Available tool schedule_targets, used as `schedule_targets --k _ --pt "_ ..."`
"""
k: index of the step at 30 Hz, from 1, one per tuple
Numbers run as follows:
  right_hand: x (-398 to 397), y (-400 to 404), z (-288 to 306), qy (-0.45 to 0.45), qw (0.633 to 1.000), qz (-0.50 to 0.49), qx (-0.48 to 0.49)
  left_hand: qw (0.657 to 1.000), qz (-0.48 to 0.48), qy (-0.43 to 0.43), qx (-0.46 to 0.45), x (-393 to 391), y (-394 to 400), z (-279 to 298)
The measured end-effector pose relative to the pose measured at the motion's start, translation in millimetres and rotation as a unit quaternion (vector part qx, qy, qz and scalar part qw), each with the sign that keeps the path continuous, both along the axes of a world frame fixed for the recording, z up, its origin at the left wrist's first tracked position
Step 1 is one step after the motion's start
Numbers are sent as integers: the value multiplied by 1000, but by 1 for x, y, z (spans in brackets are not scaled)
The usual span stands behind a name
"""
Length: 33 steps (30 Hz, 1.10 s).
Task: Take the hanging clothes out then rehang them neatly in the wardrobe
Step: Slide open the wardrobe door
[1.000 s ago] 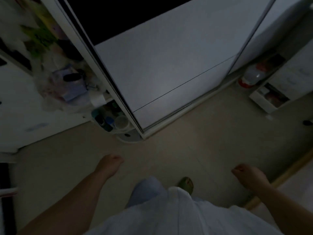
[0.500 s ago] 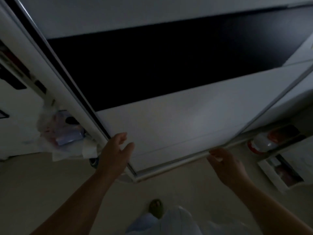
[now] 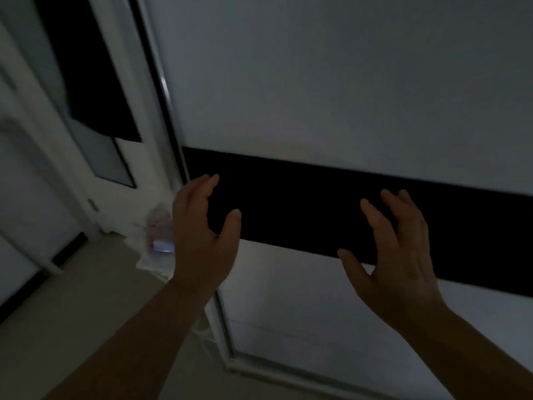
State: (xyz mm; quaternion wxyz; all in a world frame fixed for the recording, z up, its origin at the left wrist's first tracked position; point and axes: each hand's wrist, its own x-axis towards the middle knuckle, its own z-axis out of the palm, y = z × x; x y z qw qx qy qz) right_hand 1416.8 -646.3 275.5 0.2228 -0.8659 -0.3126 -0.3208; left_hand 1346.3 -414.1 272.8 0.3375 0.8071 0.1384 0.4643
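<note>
White wardrobe door (image 3: 346,82) with a black stripe (image 3: 302,203), left hand (image 3: 202,241) and right hand (image 3: 401,255) raised before it, fingers spread wide, holding nothing, dim room.

Pale floor (image 3: 95,298), white room door (image 3: 34,174) at left, blurred pale clutter (image 3: 155,243) at its foot
</note>
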Motion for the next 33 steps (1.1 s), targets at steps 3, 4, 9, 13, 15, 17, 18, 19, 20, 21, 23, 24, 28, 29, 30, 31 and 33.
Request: schedule_targets --k 3,4,9,13,15,17,18,19,20,21,23,24,28,29,30,31,33 --pt "13 -2 12 -54 997 24 -59 999 27 36 4 -1 -13 14" --pt "18 -1 14 -64 995 23 -77 997 35 63 -1 0 -14 18" --pt "31 2 17 -105 983 10 -151 984 39 166 -53 8 -10 29" --pt "38 2 17 -119 975 -9 -185 979 58 187 -47 13 -12 30" --pt "41 2 16 -116 973 -22 -199 984 57 162 -51 16 -11 30" --pt "45 1 15 -113 971 -29 -211 987 57 138 -60 19 -8 31" --pt "47 1 14 -113 969 -31 -216 987 61 131 -66 19 -7 32" --pt "49 0 13 -113 968 -34 -220 987 67 126 -69 19 -6 32" --pt "50 -1 13 -110 968 -36 -223 987 71 126 -70 19 -7 32" --pt "50 -2 13 -106 968 -38 -224 986 74 129 -69 19 -7 32" --pt "49 -3 14 -98 967 -43 -231 985 76 138 -69 20 -8 30" --pt "48 -3 15 -97 966 -47 -237 985 76 142 -69 20 -8 28" --pt "46 -2 17 -113 959 -75 -247 981 71 167 -63 20 -10 30" --pt "45 -2 17 -123 957 -80 -250 981 67 172 -61 19 -11 31" --pt "44 -2 18 -129 955 -84 -253 981 62 174 -58 18 -12 31" --pt "42 -2 18 -132 954 -87 -256 982 57 173 -52 16 -14 31" --pt "43 -2 17 -131 952 -94 -259 984 48 169 -19 14 -16 30"
